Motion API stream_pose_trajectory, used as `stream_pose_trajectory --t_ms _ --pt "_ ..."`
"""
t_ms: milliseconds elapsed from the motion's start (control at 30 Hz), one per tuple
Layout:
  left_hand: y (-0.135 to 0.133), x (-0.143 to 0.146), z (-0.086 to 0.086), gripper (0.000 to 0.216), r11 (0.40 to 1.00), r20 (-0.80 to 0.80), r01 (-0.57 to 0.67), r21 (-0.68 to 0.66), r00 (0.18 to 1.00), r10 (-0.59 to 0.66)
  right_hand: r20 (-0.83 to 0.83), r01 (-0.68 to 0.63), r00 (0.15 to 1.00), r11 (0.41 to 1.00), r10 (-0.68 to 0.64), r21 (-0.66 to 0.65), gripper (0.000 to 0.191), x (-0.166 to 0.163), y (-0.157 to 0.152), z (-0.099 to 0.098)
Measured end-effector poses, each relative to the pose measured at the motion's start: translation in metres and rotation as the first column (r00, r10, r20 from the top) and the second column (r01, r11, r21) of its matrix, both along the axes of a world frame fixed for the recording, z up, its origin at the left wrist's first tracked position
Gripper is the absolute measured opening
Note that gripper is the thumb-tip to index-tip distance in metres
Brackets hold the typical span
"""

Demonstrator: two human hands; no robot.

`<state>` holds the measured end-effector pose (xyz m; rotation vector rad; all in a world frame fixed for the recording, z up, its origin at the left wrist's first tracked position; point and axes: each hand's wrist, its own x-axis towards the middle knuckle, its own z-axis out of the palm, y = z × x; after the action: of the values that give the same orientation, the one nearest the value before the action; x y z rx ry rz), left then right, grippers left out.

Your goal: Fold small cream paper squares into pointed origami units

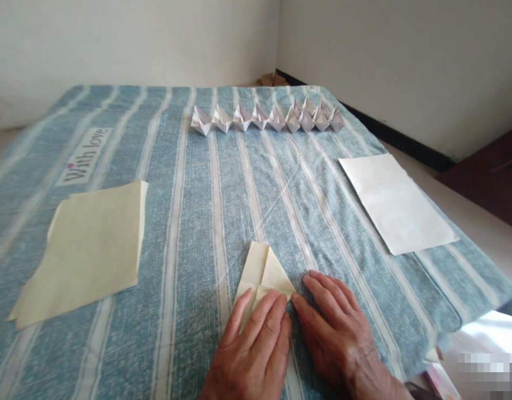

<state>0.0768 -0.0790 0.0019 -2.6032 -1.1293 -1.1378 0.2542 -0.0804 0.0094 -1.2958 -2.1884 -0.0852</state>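
Observation:
A pale yellow sheet of paper, partly folded with a pointed right corner and crease lines, lies on the cloth in front of me. My left hand rests flat over its lower part, fingers stretched out and pressing it down. That hand hides the near portion of the sheet. At the right corner of the paper, the thumb side of my right hand touches or nearly touches the edge. Its fingers lie extended on the cloth, holding nothing visible.
A striped blue cloth covers the table. Yellow sheets lie at left, white paper at right. Several folded paper boats line the far side. A wall stands behind; the table's right edge drops off near a white surface.

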Motion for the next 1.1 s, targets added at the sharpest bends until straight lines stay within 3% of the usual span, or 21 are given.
stream_pose_trajectory --t_ms 133,233,433,567,600,667,800,867,933,1033,1100 --pt "0.000 -0.003 0.006 0.037 1.000 -0.034 0.009 -0.010 0.999 -0.010 -0.008 0.005 1.000 1.000 -0.005 0.001 0.032 0.000 -0.001 -0.001" --pt "-0.001 -0.008 0.016 0.036 0.993 -0.158 0.055 -0.102 0.985 -0.071 -0.013 -0.006 1.000 1.000 0.006 -0.004 0.032 0.000 0.000 0.000" --pt "-0.003 -0.012 0.027 0.038 0.993 -0.197 0.076 -0.094 0.976 -0.093 -0.019 -0.015 1.000 1.000 0.015 -0.004 0.033 0.000 0.001 0.003" --pt "-0.002 -0.007 0.016 0.040 0.996 -0.163 0.052 -0.075 0.985 -0.064 -0.012 -0.004 1.000 1.000 0.004 0.003 0.032 -0.001 0.000 0.003" --pt "-0.002 -0.005 0.012 0.042 0.999 -0.055 0.008 0.032 0.998 -0.006 -0.012 -0.003 1.000 1.000 0.003 -0.001 0.031 -0.001 0.000 0.003" --pt "-0.003 -0.002 0.002 0.041 0.999 -0.003 -0.013 0.047 1.000 0.013 -0.019 -0.005 1.000 1.000 0.004 -0.027 0.027 0.001 0.001 0.007" --pt "-0.006 0.000 -0.007 0.041 0.999 0.005 0.007 0.035 1.000 -0.007 -0.094 -0.060 0.995 0.985 0.045 -0.163 0.022 0.005 0.018 0.031" --pt "-0.006 0.000 -0.006 0.040 0.999 0.004 0.010 0.033 1.000 -0.010 -0.092 -0.127 0.990 0.943 0.103 -0.308 0.024 0.003 0.037 0.048" --pt "-0.006 -0.001 -0.005 0.039 0.999 0.017 0.009 0.041 1.000 -0.010 0.023 -0.169 0.980 0.884 0.199 -0.435 0.023 -0.004 0.060 0.066" --pt "-0.005 0.000 -0.005 0.037 0.999 0.038 0.009 0.047 0.999 -0.010 0.205 -0.168 0.896 0.727 0.394 -0.666 0.018 -0.021 0.096 0.086" --pt "-0.005 0.001 -0.006 0.036 0.999 0.036 0.004 0.045 0.999 -0.005 0.275 -0.138 0.831 0.658 0.484 -0.741 0.016 -0.030 0.114 0.092"
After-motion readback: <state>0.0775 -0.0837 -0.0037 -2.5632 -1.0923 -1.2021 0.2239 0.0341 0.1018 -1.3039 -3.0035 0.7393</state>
